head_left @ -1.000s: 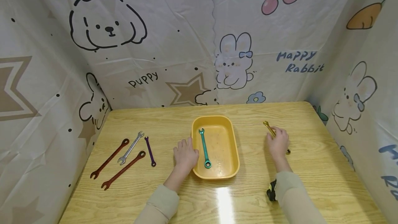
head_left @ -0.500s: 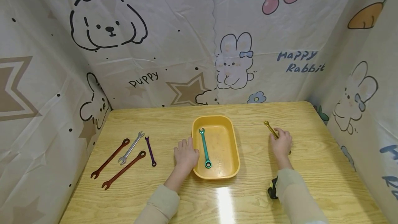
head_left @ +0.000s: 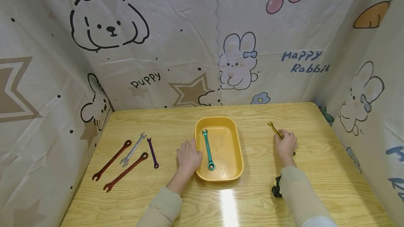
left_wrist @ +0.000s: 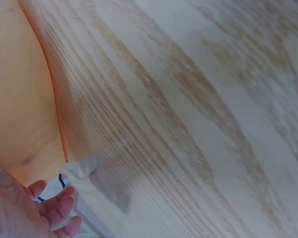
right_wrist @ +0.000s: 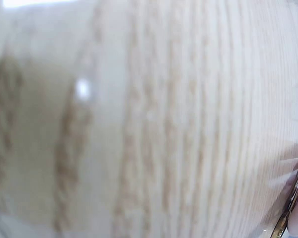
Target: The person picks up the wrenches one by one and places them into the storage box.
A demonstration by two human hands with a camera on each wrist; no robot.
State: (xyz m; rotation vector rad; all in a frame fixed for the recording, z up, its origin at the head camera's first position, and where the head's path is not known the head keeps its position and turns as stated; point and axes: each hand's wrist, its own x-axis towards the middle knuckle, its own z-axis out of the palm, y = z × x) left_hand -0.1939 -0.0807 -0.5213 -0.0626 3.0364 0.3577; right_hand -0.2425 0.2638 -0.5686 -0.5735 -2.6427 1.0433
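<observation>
A gold combination wrench (head_left: 274, 130) lies at a slant on the right side of the table, and my right hand (head_left: 285, 144) grips it around the middle. Its far end sticks out past the fingers; part of the shaft is hidden under the hand. In the right wrist view only a strip of the wrench (right_wrist: 291, 201) shows at the edge. My left hand (head_left: 188, 155) rests against the left side of the yellow tray (head_left: 241, 157), fingers loosely extended. Inside the tray lies a teal combination wrench (head_left: 208, 149), ring end toward me.
Left of the tray are two dark red wrenches (head_left: 111, 161) (head_left: 125, 172), a silver open-ended wrench (head_left: 134, 151) and a small purple wrench (head_left: 152, 152). Printed cloth (head_left: 186, 45) walls the table on the back and both sides.
My right hand has shifted slightly to the right, covering more of the gold wrench's near end, then stays put. The left hand and the tray look unmoved.
</observation>
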